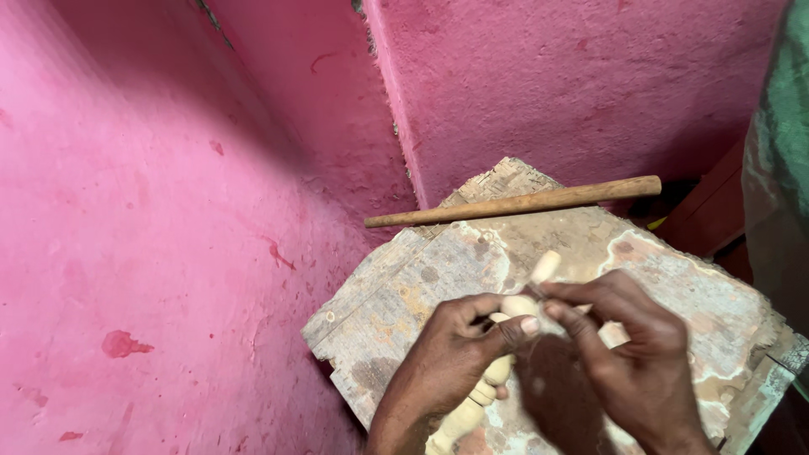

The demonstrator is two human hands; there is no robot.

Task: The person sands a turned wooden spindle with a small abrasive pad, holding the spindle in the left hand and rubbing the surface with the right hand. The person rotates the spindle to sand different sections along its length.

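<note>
A pale turned wooden spindle (506, 337), with rounded beads and a narrow neck, lies low in the centre of the frame, running from the bottom edge up and to the right to a blunt tip just above the fingers. The left hand (459, 354) is wrapped around its middle, thumb pressed on the bulbous bead, so the piece is clamped firmly. The right hand (628, 354) is closed narrow in a pinch on a small thin tool (537, 291) whose dark end meets the spindle at the neck just beyond the left thumb; what kind of blade or point it has is too small to tell.

For this sort of fine cutting, it seems best to keep the left thumb close behind the working spot as a brace, keep the strokes short, and turn the spindle little by little rather than shifting the tool hand. Fingertips sit very near the tool's end, so a slip looks like the main risk.

Both hands work over a worn, paint-flecked wooden board surface (708, 303) at lower right. A long brown wooden stick (514, 203) lies across its far edge, well apart from the hands. Pink plastered walls (168, 211) fill the left and top, and green cloth (784, 126) shows at the right edge.
</note>
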